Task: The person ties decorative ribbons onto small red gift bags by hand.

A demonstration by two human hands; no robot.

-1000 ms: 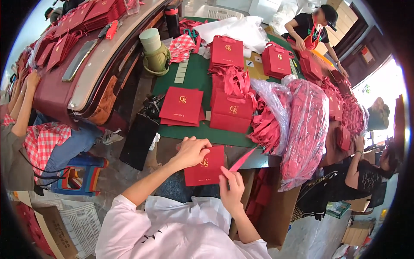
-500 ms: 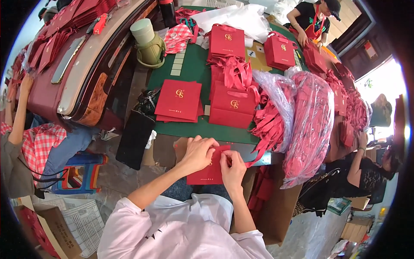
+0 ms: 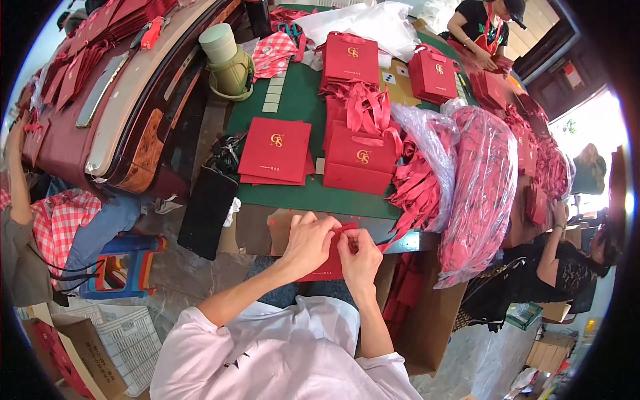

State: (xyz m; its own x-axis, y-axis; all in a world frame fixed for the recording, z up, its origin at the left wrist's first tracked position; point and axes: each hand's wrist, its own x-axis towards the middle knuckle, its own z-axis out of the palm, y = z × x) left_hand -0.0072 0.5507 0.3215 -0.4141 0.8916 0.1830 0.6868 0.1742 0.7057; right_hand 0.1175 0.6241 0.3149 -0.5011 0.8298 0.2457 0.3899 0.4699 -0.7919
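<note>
Over my lap, at the table's near edge, I hold a flat red paper bag point(image 3: 329, 265) with gold print, largely covered by my hands. My left hand point(image 3: 310, 241) is closed on its upper left part, thumb and fingers near the top edge. My right hand point(image 3: 361, 259) is pinched at the upper right, its fingers curled in. A short piece of red ribbon or folded edge point(image 3: 347, 227) shows between the two hands. What exactly lies within the right fingertips is hidden.
Ahead on the green table point(image 3: 267, 197) lie stacked flat red bags point(image 3: 275, 150), standing bags point(image 3: 361, 160) and loose red ribbons point(image 3: 415, 187). A plastic-wrapped ribbon bundle point(image 3: 479, 193) sits right, above a cardboard box point(image 3: 427, 327). Other people work left, right and far right.
My hands have drawn closer together at the bag's top. The left hand now covers more of the bag, and the bag has tilted or shifted so less of its face shows.
</note>
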